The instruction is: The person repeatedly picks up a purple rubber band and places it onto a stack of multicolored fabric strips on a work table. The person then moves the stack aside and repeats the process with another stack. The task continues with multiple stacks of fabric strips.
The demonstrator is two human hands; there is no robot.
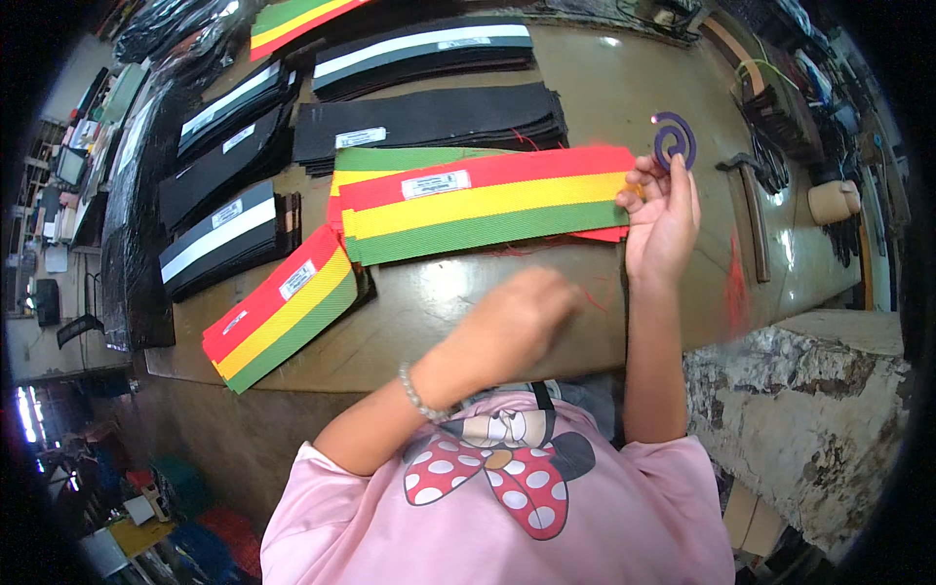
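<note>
A dark purple mosquito coil [674,139] with a pinkish spot at its outer tip is pinched upright in the fingers of my right hand [663,216]. This hand is at the right end of a stack of red, yellow and green striped webbing strips [497,195], its curled fingers close to or touching the strip ends. My left hand [522,317], with a beaded bracelet on the wrist, hangs over the near part of the table. It looks curled but is smeared by motion, so its fingers and anything in them do not show.
Another striped stack [283,310] lies slanted at the left. Several black strip stacks [429,122], some white-banded, cover the brown table [624,88]'s far left. A hammer [752,219] lies at the right, near loose red threads [736,288]. A peeling wall-like block [804,409] stands near right.
</note>
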